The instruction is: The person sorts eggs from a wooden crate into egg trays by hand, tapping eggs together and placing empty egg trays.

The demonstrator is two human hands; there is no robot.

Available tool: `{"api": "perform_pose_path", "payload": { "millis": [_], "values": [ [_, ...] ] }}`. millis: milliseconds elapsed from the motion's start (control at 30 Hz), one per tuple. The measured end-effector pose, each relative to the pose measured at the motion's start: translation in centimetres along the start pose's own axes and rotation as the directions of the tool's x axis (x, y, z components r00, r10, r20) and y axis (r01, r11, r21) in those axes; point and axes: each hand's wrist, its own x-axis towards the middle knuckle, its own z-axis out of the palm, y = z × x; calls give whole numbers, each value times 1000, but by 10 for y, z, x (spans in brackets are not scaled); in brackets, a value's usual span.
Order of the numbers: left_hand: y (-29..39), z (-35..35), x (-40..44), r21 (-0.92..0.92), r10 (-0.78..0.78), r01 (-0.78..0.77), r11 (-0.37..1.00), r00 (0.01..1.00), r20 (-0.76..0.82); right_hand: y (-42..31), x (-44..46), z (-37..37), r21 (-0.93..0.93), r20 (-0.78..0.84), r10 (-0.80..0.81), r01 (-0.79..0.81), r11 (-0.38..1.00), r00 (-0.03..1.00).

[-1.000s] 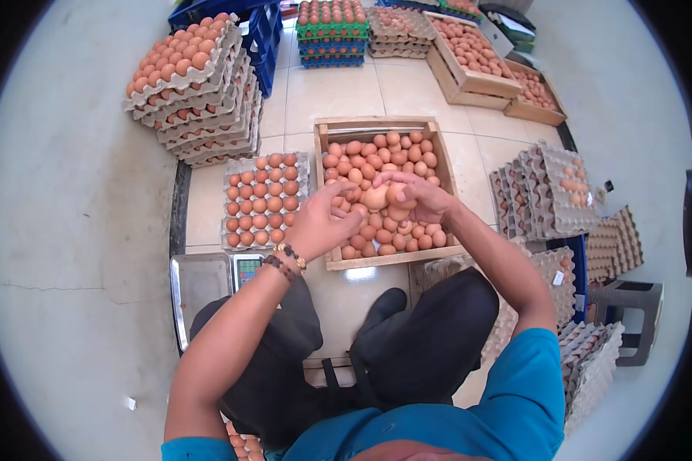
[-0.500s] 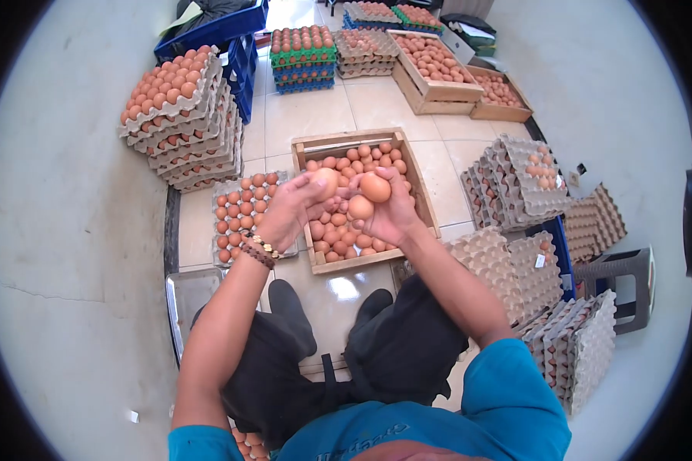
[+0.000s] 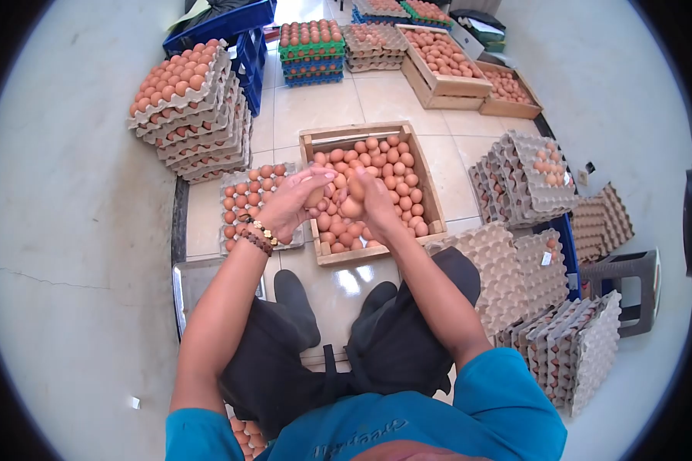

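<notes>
Both hands are held up over a wooden crate point(image 3: 429, 178) full of loose brown eggs. My left hand point(image 3: 287, 207), with bracelets on its wrist, curls around an egg point(image 3: 315, 197). Close beside it, my right hand point(image 3: 378, 206) grips two eggs, one brown egg point(image 3: 356, 189) above a lighter egg point(image 3: 351, 208). The fingers partly cover all of these eggs. Left of the crate, partly behind my left hand, lies a grey carton tray of eggs point(image 3: 240, 201) with rows of brown eggs in its cups.
A tall stack of filled egg trays point(image 3: 200, 115) stands at left. Green and blue trays point(image 3: 312, 52) and wooden egg boxes point(image 3: 446, 84) are at the back. At right are tray stacks point(image 3: 515, 180), empty cartons point(image 3: 488, 269) and a grey stool point(image 3: 630, 284). A metal tray point(image 3: 192, 284) lies near my left arm.
My right hand has turned so its back faces up more, and its eggs are more hidden. My left hand still holds its egg. The whole view has shifted slightly.
</notes>
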Motion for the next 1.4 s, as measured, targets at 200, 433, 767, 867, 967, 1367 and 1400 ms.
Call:
{"api": "perform_pose_path", "payload": {
  "millis": [200,433,767,867,967,1367,1400],
  "values": [
    [0,2,-2,219,-50,67,973,995,-81,-7,-16,8,-721,52,-414,321,614,909],
    [-1,6,-3,430,-32,49,902,998,-47,-24,-27,13,-924,170,-456,302,233,874],
    [9,-13,-14,-43,110,-107,993,992,61,-11,-15,-1,-403,23,-317,299,865,948],
    [20,-29,-19,38,178,-177,983,984,-7,-18,-16,-7,-113,-70,-70,61,992,995],
    [31,-58,-25,377,300,-251,892,951,-76,-31,-27,0,-114,-182,-10,-11,993,983],
    [-60,-323,72,861,561,103,499,719,-411,-34,-38,-2,-108,-217,7,-32,994,976],
    [-59,-329,79,837,502,218,501,715,-486,-34,-37,-2,-104,-236,13,-38,994,972]
  ]
}}
